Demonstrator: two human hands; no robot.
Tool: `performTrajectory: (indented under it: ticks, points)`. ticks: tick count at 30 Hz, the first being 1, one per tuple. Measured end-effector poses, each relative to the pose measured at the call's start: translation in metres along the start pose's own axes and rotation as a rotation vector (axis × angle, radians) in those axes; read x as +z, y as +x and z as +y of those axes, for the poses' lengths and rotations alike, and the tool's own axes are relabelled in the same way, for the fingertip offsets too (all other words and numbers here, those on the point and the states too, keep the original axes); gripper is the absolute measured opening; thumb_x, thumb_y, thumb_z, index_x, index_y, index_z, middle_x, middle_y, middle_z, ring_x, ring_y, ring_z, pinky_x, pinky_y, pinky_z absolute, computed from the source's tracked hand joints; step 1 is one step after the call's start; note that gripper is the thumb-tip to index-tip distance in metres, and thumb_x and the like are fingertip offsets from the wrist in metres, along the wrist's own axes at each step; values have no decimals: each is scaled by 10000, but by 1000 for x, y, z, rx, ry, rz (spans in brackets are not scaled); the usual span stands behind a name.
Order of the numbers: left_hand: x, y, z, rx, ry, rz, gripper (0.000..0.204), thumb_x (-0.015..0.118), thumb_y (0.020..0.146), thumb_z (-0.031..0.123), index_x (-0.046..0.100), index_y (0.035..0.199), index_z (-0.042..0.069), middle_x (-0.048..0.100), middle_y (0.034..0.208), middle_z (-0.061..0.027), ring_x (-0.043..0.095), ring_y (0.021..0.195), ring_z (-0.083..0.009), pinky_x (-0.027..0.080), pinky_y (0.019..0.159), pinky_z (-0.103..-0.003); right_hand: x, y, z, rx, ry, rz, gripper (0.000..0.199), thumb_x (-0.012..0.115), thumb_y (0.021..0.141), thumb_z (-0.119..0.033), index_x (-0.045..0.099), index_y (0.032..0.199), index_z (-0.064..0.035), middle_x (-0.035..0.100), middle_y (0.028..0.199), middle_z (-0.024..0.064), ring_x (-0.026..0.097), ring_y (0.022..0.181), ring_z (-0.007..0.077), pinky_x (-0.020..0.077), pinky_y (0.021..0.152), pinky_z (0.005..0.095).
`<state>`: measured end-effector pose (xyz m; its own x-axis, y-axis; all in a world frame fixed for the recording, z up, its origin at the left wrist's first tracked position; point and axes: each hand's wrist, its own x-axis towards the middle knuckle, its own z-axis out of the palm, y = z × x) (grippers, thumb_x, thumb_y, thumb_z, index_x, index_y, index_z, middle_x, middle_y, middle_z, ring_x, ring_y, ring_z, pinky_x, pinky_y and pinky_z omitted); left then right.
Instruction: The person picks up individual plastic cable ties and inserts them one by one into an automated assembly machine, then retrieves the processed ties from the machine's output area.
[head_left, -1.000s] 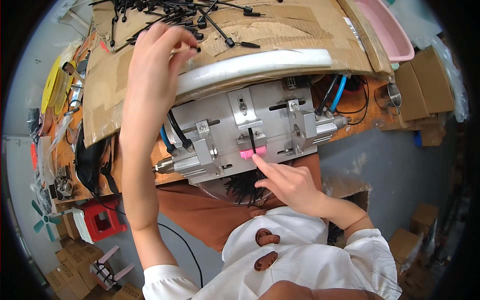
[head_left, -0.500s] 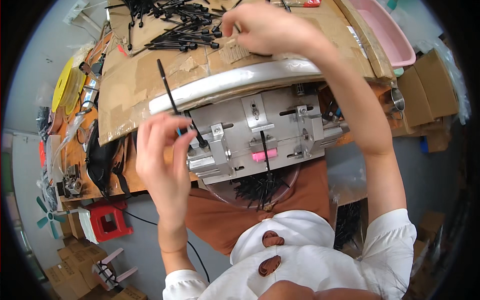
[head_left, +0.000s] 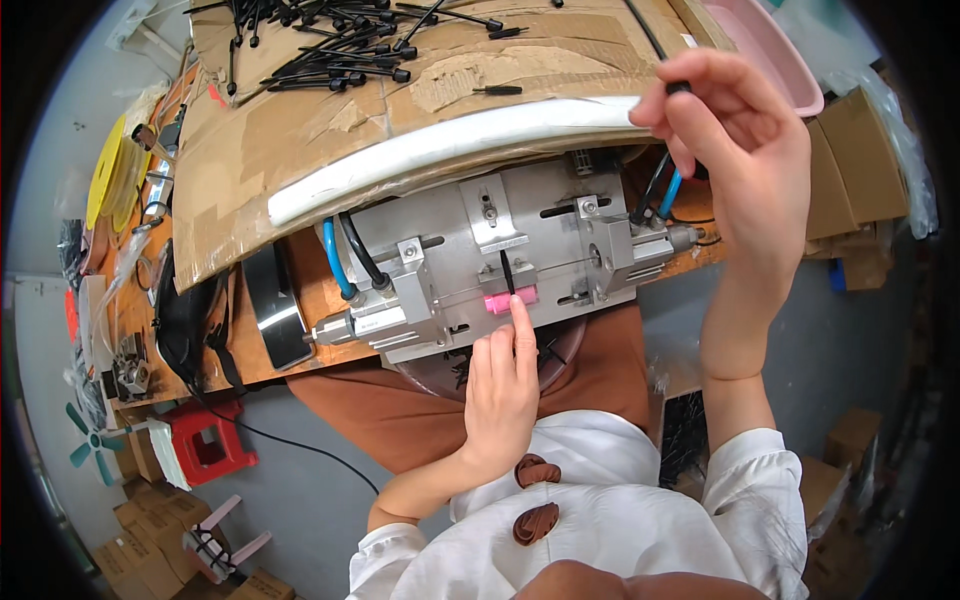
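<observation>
My left hand (head_left: 503, 390) reaches over the front of a metal fixture (head_left: 470, 215). Its index finger is stretched out, its tip on a thin black rod (head_left: 507, 268) that lies across a pink block (head_left: 498, 303) at the fixture's middle; the other fingers are loosely bent, with nothing visible in them. Raised at the right, my right hand (head_left: 740, 140) pinches a black rod (head_left: 648, 32) by its thicker knob end, the shaft pointing up and away. Under the fixture, a bowl (head_left: 567, 360) on my lap holds black pieces, partly hidden by my left hand.
A heap of black rods (head_left: 340, 75) lies on the cardboard (head_left: 230, 185) behind a white padded edge (head_left: 430, 148). Blue and black hoses (head_left: 333, 255) run into the fixture's sides. A phone (head_left: 275, 310) lies at its left, a pink tub (head_left: 775, 60) stands far right.
My left hand has moved right and down to the fixture's middle and no longer holds its upright black rod. My right hand has come away from the heap, to the right, holding a rod.
</observation>
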<state>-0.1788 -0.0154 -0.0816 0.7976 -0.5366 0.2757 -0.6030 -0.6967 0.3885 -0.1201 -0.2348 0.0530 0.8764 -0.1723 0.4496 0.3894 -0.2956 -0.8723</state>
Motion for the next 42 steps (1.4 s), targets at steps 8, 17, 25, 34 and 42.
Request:
performTrajectory:
  ticks: [8,17,25,34,42]
  points:
    - [-6,3,0,42,80,-28,687,589,713,-72,393,1372,-85,518,969,-117,504,870,-248,479,756,-318,37,-93,24,-78,-335,23,416,719,733,57,612,1135,47,626,783,90,579,648,133,478,570,258]
    - [-36,-14,-6,-109,-119,80,788,700,685,-108,405,1407,-1,517,1026,-114,469,895,-262,425,780,-351,87,-153,73,-151,-523,-214,662,743,732,-79,495,1340,1,489,615,52,506,530,168,417,460,311]
    - [-64,11,-27,-45,-99,129,765,718,679,-90,448,1386,18,519,961,-119,488,885,-267,420,802,-354,76,-130,48,-151,-551,-361,651,743,732,-124,510,1334,-41,518,659,41,550,572,170,459,493,324]
    - [-93,222,-83,113,240,170,256,693,803,139,556,935,-32,584,956,-194,598,935,-353,504,767,-447,83,135,60,-868,-1105,-95,121,603,759,-54,647,872,-60,651,808,91,656,779,284,521,652,390]
    - [-146,204,-77,50,-272,-98,136,638,876,121,667,898,-10,631,768,-49,585,714,-148,475,657,-299,49,140,58,-441,-1088,-643,67,669,735,-14,635,791,-27,609,877,90,608,911,278,478,750,399]
